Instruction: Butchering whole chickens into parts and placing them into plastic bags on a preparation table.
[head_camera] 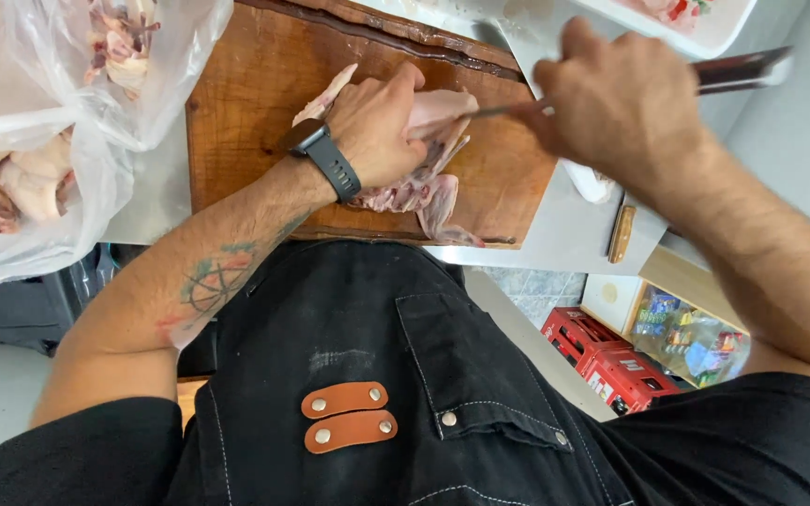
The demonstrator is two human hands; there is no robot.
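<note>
- Head view, looking straight down over a black apron [405,375] to a wooden cutting board [246,103] on a steel counter [564,230].
- Raw poultry piece [424,187], pale pink, lies on the board near its 3 o'clock side, spread out, with one flap reaching toward the board's 6 o'clock edge.
- Left hand [377,126] lies flat on the poultry, palm down, fingers pointing toward 2 o'clock and pressing the meat to the board; grip not closed around anything, just holding it down. Dark watch [321,155] on that wrist, tattoo further up the forearm.
- Right hand [625,108] at 3 o'clock of the poultry, blurred; grip clenched on a knife [742,70]. Dark handle end sticks out toward 3 o'clock, thin blade runs toward 9 o'clock and meets the meat just beside the left fingertips.
- Clear plastic bag [67,131] with more raw pieces sits at 9 o'clock of the board, touching or overlapping its edge.
- White tray [724,28] at 1 o'clock, partly cut off by the frame; contents unclear.
- Small wooden-handled thing [622,234] lies on the counter at 4 o'clock of the board; kind cannot be told.
- Red crates [602,356] on the floor below the counter edge, at 5 o'clock.
</note>
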